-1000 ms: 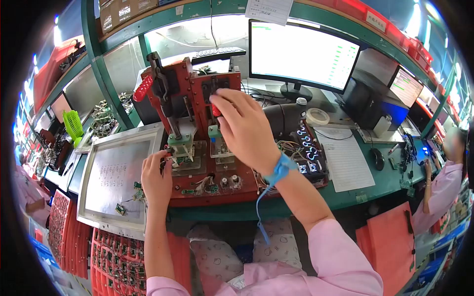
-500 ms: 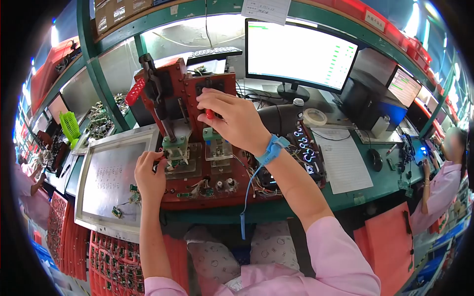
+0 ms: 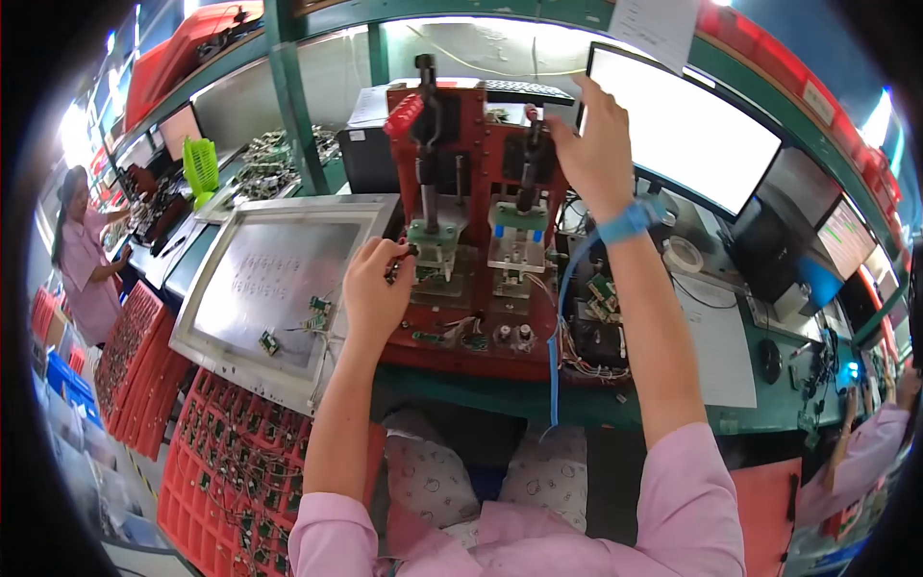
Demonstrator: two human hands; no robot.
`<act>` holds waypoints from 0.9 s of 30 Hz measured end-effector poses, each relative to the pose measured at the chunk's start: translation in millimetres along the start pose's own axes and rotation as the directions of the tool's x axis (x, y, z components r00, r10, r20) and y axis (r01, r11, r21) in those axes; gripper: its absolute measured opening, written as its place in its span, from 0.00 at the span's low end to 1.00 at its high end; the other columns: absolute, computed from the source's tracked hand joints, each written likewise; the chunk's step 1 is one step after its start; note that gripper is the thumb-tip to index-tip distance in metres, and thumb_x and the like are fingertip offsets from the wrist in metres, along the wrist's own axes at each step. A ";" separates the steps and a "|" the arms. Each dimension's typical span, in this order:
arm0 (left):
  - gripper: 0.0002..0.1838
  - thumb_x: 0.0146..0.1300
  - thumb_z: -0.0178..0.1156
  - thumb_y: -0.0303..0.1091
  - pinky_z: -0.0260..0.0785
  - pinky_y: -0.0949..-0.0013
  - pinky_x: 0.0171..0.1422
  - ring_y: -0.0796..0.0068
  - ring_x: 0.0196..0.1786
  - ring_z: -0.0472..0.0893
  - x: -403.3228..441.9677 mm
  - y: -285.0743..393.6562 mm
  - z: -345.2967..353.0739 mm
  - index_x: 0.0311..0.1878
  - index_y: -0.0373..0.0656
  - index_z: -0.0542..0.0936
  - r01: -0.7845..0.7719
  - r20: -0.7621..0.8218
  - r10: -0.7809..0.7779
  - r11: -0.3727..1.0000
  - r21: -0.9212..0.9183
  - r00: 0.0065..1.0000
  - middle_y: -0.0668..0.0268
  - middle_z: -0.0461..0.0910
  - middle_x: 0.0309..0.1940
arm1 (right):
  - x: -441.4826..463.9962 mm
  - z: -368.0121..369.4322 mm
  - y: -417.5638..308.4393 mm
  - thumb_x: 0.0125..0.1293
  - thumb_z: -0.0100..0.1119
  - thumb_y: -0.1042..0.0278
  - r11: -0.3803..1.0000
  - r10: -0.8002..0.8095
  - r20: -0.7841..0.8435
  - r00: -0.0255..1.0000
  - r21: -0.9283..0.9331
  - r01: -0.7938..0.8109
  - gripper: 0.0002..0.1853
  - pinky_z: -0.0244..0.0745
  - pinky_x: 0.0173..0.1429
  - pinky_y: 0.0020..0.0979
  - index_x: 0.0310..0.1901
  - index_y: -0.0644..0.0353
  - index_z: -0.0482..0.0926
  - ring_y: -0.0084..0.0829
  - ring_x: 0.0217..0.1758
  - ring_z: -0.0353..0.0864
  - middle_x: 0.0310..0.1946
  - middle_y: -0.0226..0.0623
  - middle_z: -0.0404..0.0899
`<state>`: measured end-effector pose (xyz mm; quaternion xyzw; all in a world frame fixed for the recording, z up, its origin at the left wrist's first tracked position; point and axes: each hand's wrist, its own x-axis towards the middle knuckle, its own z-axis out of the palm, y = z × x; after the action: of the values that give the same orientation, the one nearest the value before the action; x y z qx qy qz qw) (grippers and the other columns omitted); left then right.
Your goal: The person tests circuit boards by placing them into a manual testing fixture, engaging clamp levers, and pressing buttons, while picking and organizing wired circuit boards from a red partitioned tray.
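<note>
My right hand [image 3: 598, 154] is raised beside the right toggle clamp [image 3: 529, 168], its fingers stretched and holding nothing. That clamp's red handle tip [image 3: 532, 112] points up, close to my thumb. Under it sits a clear test fixture [image 3: 516, 248] with a green plate on top. My left hand [image 3: 375, 293] is at the left fixture [image 3: 433, 252], fingers pinched at its left edge around a small dark item that I cannot make out. The left toggle clamp [image 3: 428, 163], with a red grip [image 3: 403, 115], stands upright above it. Both clamps are on a red stand [image 3: 481, 361].
A framed metal plate [image 3: 279, 279] with small circuit boards lies to the left. Red trays [image 3: 231, 462] of boards are below it. A monitor [image 3: 683, 125], a paper sheet [image 3: 721, 346] and a mouse [image 3: 769, 361] are on the right. Other people work at both sides.
My right hand has let go of the right clamp's red handle and risen beside it; the handle has swung from low to upright. The view has shifted left. My left hand stays at the left fixture.
</note>
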<state>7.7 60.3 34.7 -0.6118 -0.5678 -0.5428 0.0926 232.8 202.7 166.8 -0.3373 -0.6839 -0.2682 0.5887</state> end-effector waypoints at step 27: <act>0.20 0.56 0.65 0.31 0.73 0.66 0.45 0.66 0.39 0.79 -93.6 67.1 -45.3 0.53 0.41 0.79 0.362 0.433 -0.187 0.856 -0.368 0.882 0.62 0.82 0.39 | -109.9 -143.4 -79.7 0.55 0.60 0.81 0.553 -0.173 0.984 0.033 0.125 -0.824 0.02 0.61 0.26 0.21 0.31 0.66 0.81 0.21 0.20 0.65 0.19 0.30 0.74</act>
<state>57.6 -51.1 14.2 -0.6212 -0.5207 -0.5343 -0.2398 269.1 27.1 84.3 -0.3309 -0.8046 0.4782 0.1207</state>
